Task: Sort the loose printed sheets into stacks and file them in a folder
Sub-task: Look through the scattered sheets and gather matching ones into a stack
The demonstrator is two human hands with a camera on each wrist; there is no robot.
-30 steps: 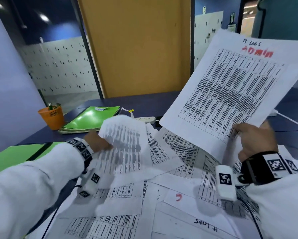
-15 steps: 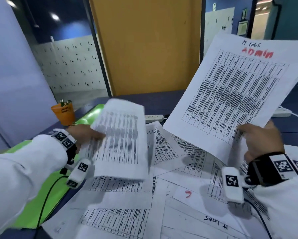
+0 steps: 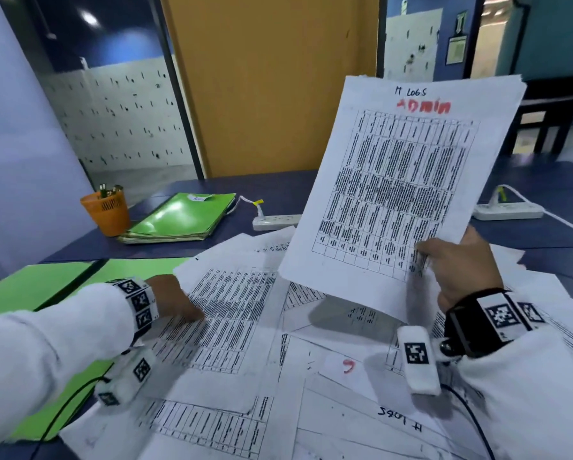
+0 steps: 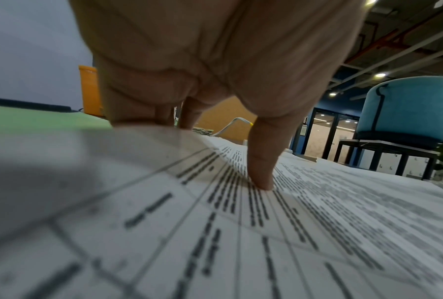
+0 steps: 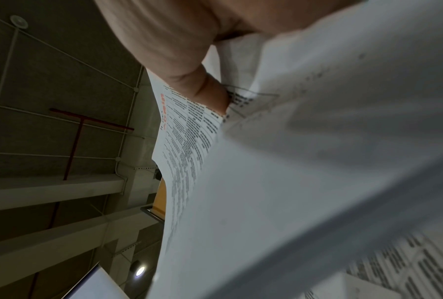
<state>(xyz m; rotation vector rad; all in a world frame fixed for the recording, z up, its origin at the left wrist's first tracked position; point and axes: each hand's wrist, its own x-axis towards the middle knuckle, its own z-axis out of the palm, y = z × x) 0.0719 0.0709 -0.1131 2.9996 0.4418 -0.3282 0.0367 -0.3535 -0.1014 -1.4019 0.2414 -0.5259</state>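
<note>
Loose printed table sheets point(image 3: 328, 386) lie spread over the dark blue desk. My right hand point(image 3: 444, 260) holds up a thin stack headed "M LOGS ADMIN" point(image 3: 397, 180), thumb on the front at its lower right corner; the right wrist view shows the thumb point(image 5: 205, 91) pinching the ADMIN stack point(image 5: 189, 141). My left hand point(image 3: 188, 310) pinches the left edge of one printed sheet point(image 3: 235, 313) that lies flat on the pile. In the left wrist view the thumb point(image 4: 261, 161) presses on that sheet point(image 4: 241, 222) and the fingers go under its edge. An open green folder point(image 3: 56, 287) lies at the left.
Closed green folders point(image 3: 182, 214) are stacked at the back left beside an orange pen cup point(image 3: 107, 207). Two white power strips point(image 3: 275, 220) point(image 3: 507, 210) with cords lie along the back of the desk. A wooden partition stands behind.
My left hand carried its sheet leftwards and lowered it flat onto the pile. My right hand tilted the ADMIN stack more upright.
</note>
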